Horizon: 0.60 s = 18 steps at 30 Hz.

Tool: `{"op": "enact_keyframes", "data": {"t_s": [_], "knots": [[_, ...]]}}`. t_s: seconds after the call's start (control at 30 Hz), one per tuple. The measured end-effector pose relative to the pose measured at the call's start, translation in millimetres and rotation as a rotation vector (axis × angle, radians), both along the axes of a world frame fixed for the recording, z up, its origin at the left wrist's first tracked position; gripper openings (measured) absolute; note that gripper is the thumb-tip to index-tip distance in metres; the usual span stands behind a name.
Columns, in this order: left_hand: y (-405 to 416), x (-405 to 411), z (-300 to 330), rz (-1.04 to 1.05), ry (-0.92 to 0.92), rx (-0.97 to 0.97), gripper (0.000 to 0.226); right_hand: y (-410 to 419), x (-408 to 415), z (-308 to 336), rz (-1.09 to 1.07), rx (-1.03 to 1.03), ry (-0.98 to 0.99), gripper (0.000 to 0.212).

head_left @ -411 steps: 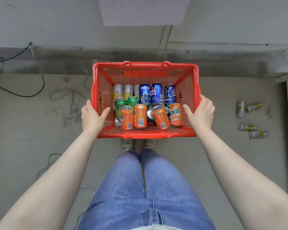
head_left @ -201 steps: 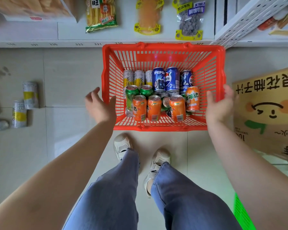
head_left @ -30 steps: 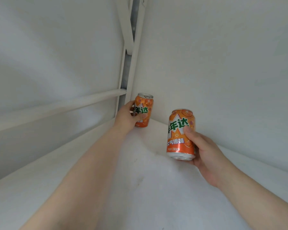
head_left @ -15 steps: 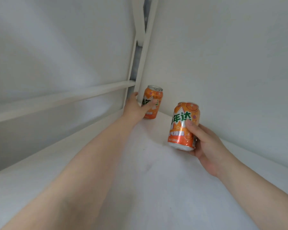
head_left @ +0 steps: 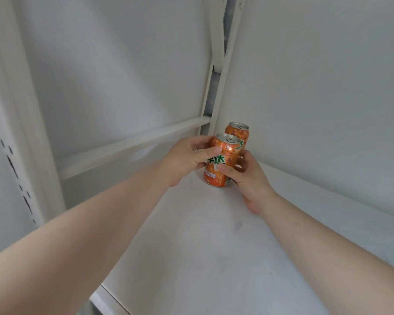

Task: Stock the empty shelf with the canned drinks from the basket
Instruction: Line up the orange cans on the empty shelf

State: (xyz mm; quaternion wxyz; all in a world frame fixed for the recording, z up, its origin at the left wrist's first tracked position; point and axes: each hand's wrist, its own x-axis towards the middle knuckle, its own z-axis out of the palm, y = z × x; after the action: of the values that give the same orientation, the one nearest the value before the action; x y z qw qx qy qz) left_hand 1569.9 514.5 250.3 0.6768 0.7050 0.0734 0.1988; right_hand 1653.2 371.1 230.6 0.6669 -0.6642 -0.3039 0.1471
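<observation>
One orange soda can (head_left: 239,133) stands upright in the back corner of the white shelf (head_left: 209,242), free of both hands. Just in front of it, touching or nearly touching, a second orange can (head_left: 223,162) stands on the shelf board. My left hand (head_left: 187,159) grips this front can from the left, thumb across its label. My right hand (head_left: 248,180) holds it from the right and below. The basket is out of view.
A white back panel (head_left: 316,92) rises on the right and a side panel with a horizontal rail (head_left: 132,144) on the left. A slotted upright post (head_left: 218,64) marks the corner. The shelf's front edge (head_left: 109,296) lies at the bottom.
My left hand let go of the first can in the corner and came onto the second can. My right hand carried that can forward and set it in front of the first.
</observation>
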Motion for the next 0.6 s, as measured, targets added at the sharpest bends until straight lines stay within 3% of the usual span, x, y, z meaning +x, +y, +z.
{"op": "enact_keyframes", "data": {"t_s": [0.27, 0.6], "knots": [[0.4, 11.4, -3.3, 0.111, -0.089, 0.007, 0.044, 3.5, 4.4, -2.4, -0.035, -0.056, -0.128, 0.052], [-5.3, 28.0, -3.5, 0.172, -0.086, 0.049, 0.046, 4.3, 22.6, -4.3, -0.072, -0.078, -0.106, 0.044]]}}
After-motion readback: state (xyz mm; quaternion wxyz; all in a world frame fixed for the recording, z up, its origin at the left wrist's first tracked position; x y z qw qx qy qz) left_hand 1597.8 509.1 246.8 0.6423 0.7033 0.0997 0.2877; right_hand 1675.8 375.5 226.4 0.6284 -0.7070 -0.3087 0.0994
